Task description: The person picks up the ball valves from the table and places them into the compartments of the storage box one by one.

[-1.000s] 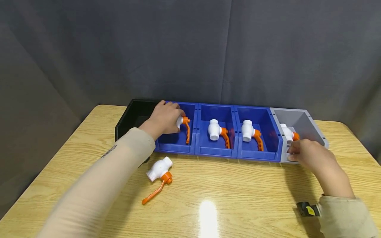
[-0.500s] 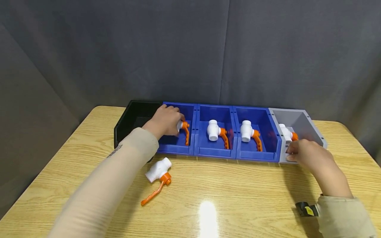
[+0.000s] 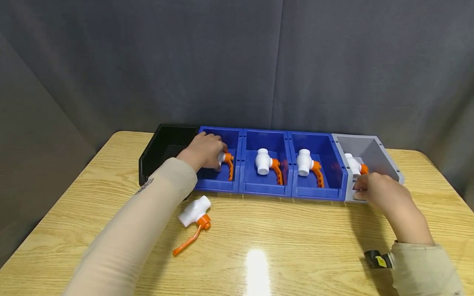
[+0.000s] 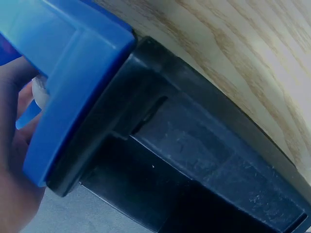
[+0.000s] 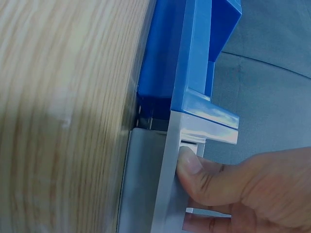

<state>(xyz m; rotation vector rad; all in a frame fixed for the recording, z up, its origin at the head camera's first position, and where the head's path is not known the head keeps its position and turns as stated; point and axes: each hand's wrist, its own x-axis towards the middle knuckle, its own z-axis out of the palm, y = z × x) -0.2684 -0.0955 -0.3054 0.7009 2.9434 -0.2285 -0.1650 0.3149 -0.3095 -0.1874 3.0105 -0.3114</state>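
Observation:
My left hand [image 3: 206,151] reaches into the leftmost blue bin [image 3: 218,186] and grips a white ball valve [image 3: 221,158] by its body. Its orange lever points toward the bin's front; the fingers hide part of the body. At the right end, my right hand [image 3: 386,193] pinches the low front wall of the grey bin [image 5: 167,189], thumb outside and fingers inside. Just behind those fingertips lies another white valve [image 3: 353,165], its orange lever partly covered by the hand. One more valve [image 3: 195,211] lies on the table before the bins, lever toward me.
Two more blue bins, a middle one [image 3: 255,187] and a right one [image 3: 335,194], each hold a valve with an orange lever. A black bin [image 3: 149,158] stands at the row's left end, partly behind my left arm. A grey curtain [image 3: 237,61] hangs behind the wooden table [image 3: 296,246].
My left hand has lowered slightly with the valve, deeper into the leftmost blue bin. My right hand keeps its hold on the grey bin's front. The head view has shifted a little.

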